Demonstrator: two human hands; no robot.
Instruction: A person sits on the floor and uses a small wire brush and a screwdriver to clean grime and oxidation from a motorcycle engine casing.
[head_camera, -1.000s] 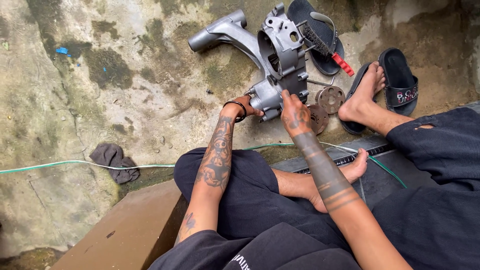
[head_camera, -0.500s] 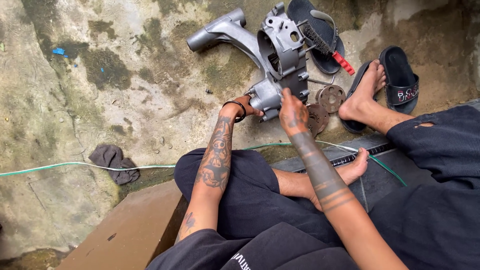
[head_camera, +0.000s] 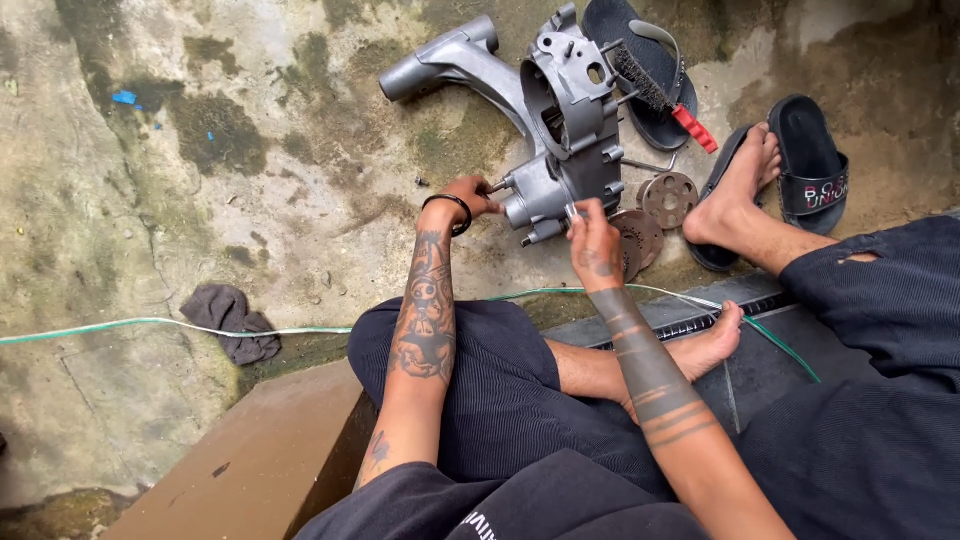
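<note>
The person's left hand (head_camera: 462, 200) is gripping a stud at the near end of the grey metal engine casing (head_camera: 560, 120) lying on the stained concrete floor (head_camera: 250, 160), while the right hand (head_camera: 595, 240) is pinching a small fitting on its lower edge, beside rusty discs (head_camera: 655, 210).

A stained, mossy concrete floor (head_camera: 250, 180) is seen in daylight, crossed by a green hose (head_camera: 120, 325); a brown step (head_camera: 250, 470) is set below.

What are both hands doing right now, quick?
Left hand: closed on the near left end of the grey metal engine casing.
Right hand: fingers pinched at the casing's lower edge; what they hold cannot be told.
</note>
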